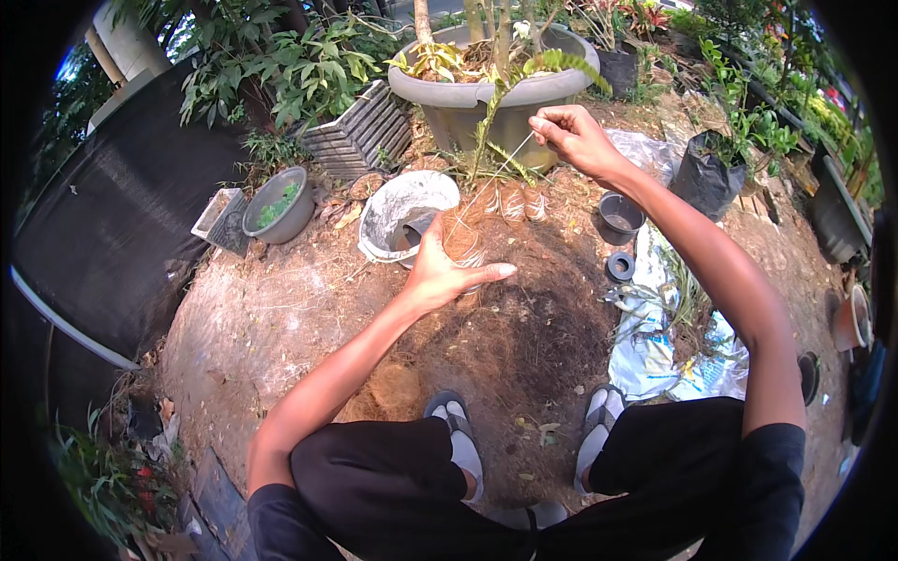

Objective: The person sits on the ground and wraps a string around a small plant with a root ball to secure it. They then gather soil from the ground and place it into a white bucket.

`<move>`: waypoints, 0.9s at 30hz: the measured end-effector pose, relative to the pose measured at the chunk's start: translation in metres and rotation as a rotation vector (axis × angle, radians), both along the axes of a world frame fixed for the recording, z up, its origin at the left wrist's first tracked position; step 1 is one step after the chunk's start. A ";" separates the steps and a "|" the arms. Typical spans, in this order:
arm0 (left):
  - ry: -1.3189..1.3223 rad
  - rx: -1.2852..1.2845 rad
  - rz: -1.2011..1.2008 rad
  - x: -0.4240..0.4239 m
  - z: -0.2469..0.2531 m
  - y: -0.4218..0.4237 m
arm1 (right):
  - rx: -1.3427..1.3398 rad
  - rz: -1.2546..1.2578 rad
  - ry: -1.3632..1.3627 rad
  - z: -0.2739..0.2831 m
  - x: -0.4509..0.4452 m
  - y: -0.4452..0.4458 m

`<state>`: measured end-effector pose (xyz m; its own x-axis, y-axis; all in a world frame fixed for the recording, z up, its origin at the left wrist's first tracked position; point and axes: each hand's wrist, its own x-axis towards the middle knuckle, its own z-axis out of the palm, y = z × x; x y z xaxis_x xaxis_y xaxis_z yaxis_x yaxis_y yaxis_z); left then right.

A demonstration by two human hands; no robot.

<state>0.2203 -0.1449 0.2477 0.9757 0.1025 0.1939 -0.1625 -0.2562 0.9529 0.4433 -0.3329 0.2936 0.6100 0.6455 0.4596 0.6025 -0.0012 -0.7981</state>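
Note:
My left hand (436, 275) grips a bundle of brown coir fibre (463, 237) wound with pale string, thumb and fingers spread around it. From the bundle a thin white string (499, 170) runs taut, up and to the right. Its far end is pinched in my right hand (572, 140), raised before the large planter. A spiny green stem (483, 137) rises behind the string; whether it comes out of the bundle, I cannot tell. Just beyond, several string-wrapped coir bundles (514, 203) sit on the soil.
A white bucket (379, 210) holding a dark pot stands left of the bundle. Beyond is a big grey planter (470, 112). At right lie a black pot (621, 217), a dark ring-shaped object (620, 266) and plastic sacks (642, 350). Loose coir (393, 389) lies near my foot.

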 end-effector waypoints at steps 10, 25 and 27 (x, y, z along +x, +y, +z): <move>0.156 0.071 0.276 0.027 -0.046 0.019 | 0.168 0.214 0.210 0.032 -0.072 -0.023; 0.158 -0.874 -0.072 0.009 0.001 0.006 | -0.124 -0.176 -0.245 -0.069 -0.052 -0.031; 0.161 -0.905 -0.109 0.006 0.008 0.004 | -0.084 -0.246 -0.306 -0.080 -0.080 -0.017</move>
